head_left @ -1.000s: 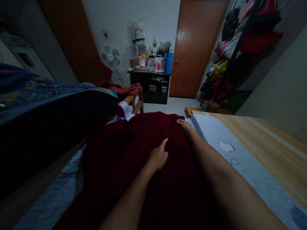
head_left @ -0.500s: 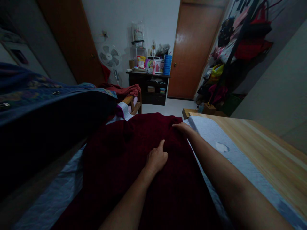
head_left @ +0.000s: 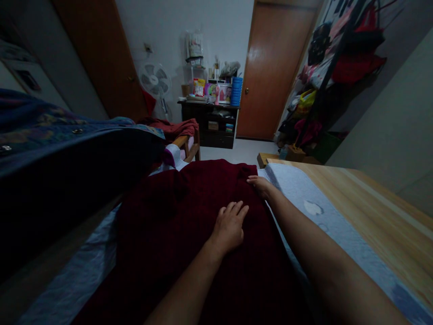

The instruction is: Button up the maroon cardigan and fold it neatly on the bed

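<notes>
A dark red garment or cloth (head_left: 203, 198) lies spread over the bed in front of me; its exact kind is hard to make out in the dim light. My left hand (head_left: 229, 225) rests on the middle of it, palm down, with the fingers extended and slightly apart. Close to the cloth's far right edge is my right hand (head_left: 260, 185), its fingers stretched out over the fabric and gripping nothing that I can see. The far edge of the cloth is a little bunched near that hand.
Light blue bedding (head_left: 294, 180) borders the cloth, beside a wooden board (head_left: 358, 194) on the right. A dark blue patterned garment (head_left: 67, 131) hangs at the left. Farther back are a fan (head_left: 154, 80), a dark cabinet (head_left: 192, 122) and a door (head_left: 270, 67).
My left hand has gone from a pointing shape to spread fingers and shifted slightly right. My right hand has loosened from the cloth's edge, its fingers now straighter.
</notes>
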`<action>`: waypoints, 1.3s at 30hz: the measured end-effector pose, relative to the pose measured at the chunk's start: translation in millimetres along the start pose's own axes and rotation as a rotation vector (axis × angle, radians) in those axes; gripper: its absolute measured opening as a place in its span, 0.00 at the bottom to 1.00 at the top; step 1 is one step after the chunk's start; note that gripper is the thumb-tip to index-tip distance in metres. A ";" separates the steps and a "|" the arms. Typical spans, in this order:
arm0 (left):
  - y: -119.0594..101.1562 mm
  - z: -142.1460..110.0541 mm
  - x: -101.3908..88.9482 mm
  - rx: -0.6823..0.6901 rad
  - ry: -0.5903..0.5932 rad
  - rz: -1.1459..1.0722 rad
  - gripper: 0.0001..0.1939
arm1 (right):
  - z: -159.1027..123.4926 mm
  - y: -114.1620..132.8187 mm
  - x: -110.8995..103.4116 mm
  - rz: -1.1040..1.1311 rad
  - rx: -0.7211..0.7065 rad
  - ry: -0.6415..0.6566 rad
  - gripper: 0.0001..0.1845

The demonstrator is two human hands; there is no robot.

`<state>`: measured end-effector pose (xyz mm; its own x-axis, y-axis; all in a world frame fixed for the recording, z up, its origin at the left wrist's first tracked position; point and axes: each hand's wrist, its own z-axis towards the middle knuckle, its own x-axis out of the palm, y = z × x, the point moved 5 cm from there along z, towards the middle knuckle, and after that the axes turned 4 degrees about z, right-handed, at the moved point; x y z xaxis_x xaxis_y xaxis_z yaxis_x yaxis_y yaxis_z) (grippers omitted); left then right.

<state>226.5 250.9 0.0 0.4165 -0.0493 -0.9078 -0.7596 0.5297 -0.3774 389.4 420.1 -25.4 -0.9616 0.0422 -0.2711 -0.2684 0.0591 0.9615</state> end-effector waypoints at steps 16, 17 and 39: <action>-7.5 -6.3 3.4 -0.191 -0.117 0.220 0.28 | 2.8 17.4 3.5 -0.169 -0.253 -0.106 0.23; -8.2 -6.2 6.7 -0.174 -0.120 0.226 0.29 | 0.2 23.0 4.1 -0.248 -0.312 -0.104 0.23; -14.7 -13.7 32.0 -0.241 0.008 0.211 0.48 | -33.3 16.5 26.7 -1.014 -0.275 0.096 0.26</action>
<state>244.1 229.9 -26.1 0.2341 0.0332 -0.9716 -0.9258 0.3127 -0.2124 357.5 389.0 -15.3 -0.2766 0.0193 -0.9608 -0.9414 -0.2061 0.2669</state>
